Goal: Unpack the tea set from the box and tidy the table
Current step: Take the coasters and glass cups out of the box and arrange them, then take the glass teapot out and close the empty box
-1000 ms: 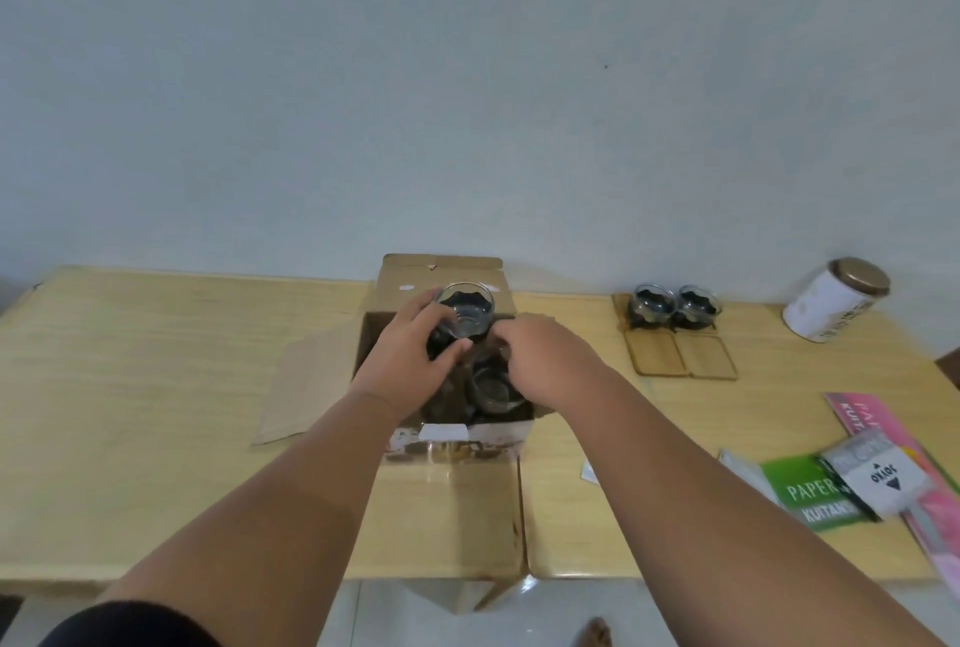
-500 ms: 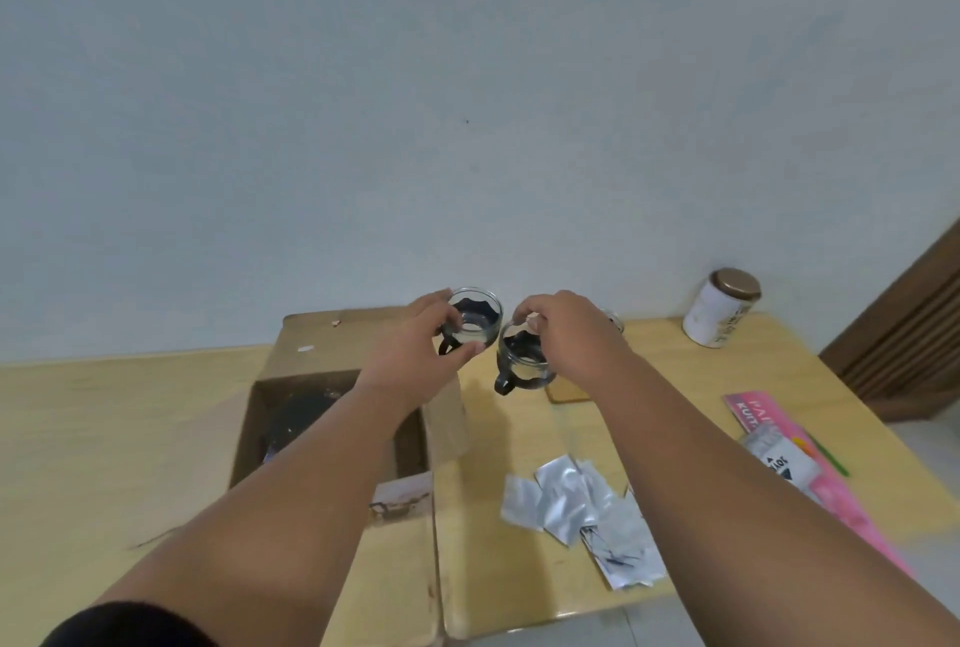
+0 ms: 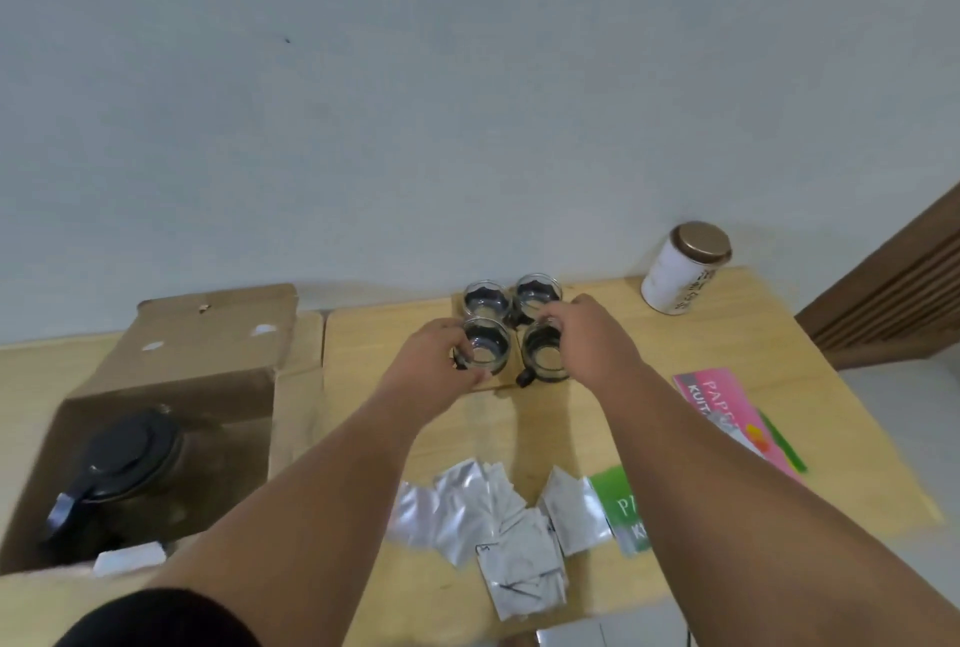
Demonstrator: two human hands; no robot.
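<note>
The left hand (image 3: 427,367) wraps its fingers around a glass cup (image 3: 484,349), thumb on the near side, gripping it from the left. The right hand (image 3: 586,341) curls over the rim of a second glass cup (image 3: 543,356), whose dark handle points toward the camera. Both cups sit low over wooden coasters (image 3: 491,383), though contact with them cannot be told. Two more glass cups (image 3: 485,301) stand just behind, side by side. To the left, the open cardboard box (image 3: 208,360) holds a teapot (image 3: 122,464) with a black lid. Silver sachets (image 3: 493,516) lie scattered on the wooden table (image 3: 727,386), and a white tea canister (image 3: 683,270) stands at the far right.
</note>
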